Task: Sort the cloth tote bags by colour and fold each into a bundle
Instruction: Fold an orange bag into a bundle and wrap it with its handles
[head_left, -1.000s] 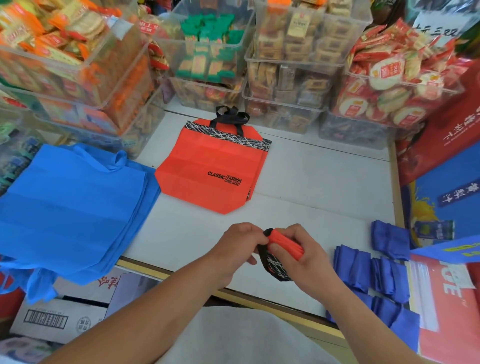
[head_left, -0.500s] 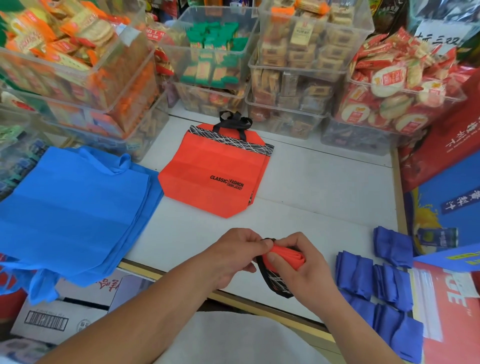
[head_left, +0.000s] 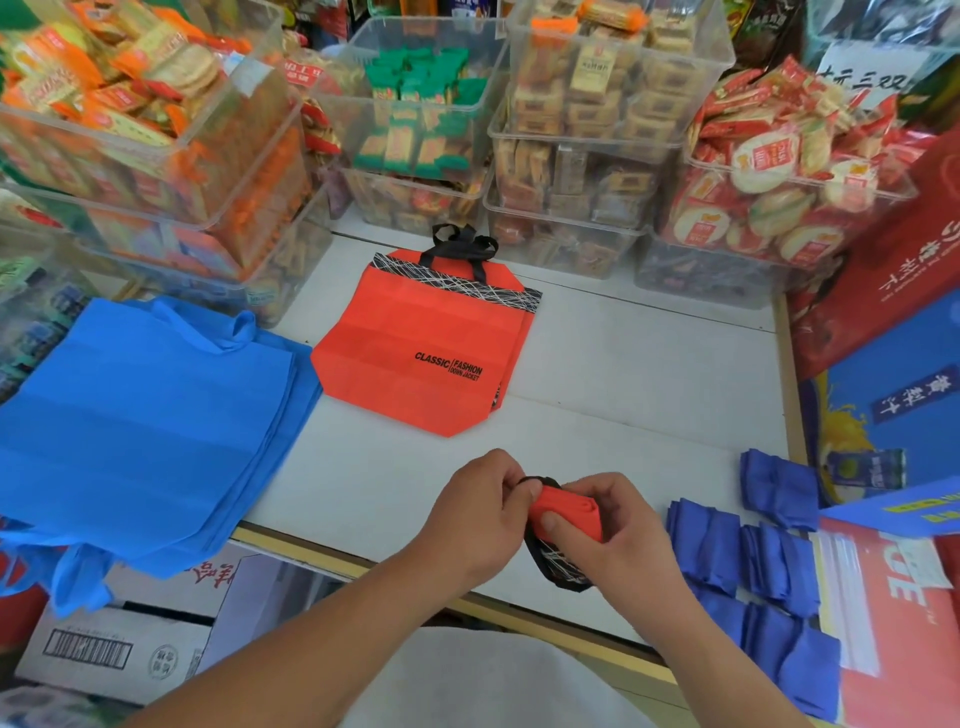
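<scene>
Shop counter surrounds: stock bins, cartons, signage

White table (head_left: 623, 374) with wooden edging. Along its far and left sides stand stacked clear plastic bins: left bin (head_left: 234, 171) of orange-wrapped crackers; centre bin (head_left: 415, 140) of green-wrapped packets; bin of beige packets (head_left: 597, 93) just right of it; right bin (head_left: 769, 223) of round crackers in red-and-white wrappers. Handwritten sign (head_left: 862, 78) behind the right bin. On the right side: red gift box (head_left: 893, 260), blue carton (head_left: 904, 405) below it, small drink carton (head_left: 865, 467) at its foot, red-and-white box (head_left: 893, 613) nearest the camera. Below the table's front left: cardboard box (head_left: 119, 654) with barcode.
</scene>
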